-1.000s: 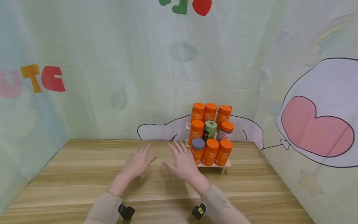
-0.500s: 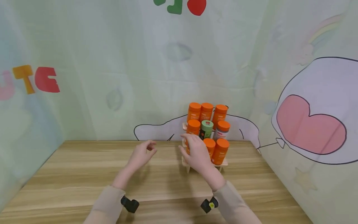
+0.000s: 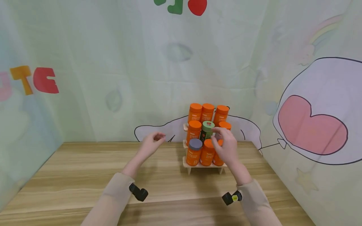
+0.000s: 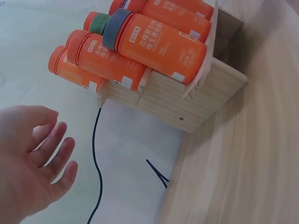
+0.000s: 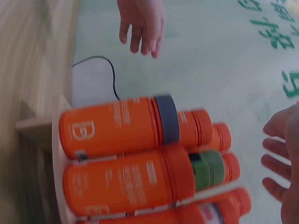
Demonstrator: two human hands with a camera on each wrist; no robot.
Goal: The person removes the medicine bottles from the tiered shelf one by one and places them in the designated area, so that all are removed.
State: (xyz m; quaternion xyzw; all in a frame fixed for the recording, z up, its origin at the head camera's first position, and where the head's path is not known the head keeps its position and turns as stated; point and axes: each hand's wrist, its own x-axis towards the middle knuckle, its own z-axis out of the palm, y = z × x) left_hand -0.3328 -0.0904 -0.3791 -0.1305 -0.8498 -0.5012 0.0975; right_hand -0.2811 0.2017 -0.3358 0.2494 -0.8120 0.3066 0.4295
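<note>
A three-tier wooden rack bears several orange bottles with orange lids. In its front row, at the left, stands an orange bottle with a grey lid. A dark bottle with a green lid is in the middle row. My right hand hovers in front of the rack's right side, fingers loosely bent and holding nothing; it partly hides the right-hand bottles in the front and middle rows. Left of the rack, my left hand hangs in the air with relaxed, slightly curled fingers, also holding nothing.
The rack stands near the back of a wood-grain table. Behind it hangs a pale printed curtain, with a balloon drawing on the right side. Each wrist carries a small black camera.
My right hand has moved right, from beside the rack across its front to its right side. My left hand has shifted slightly right, its fingers bending from spread. The bottles stay put.
</note>
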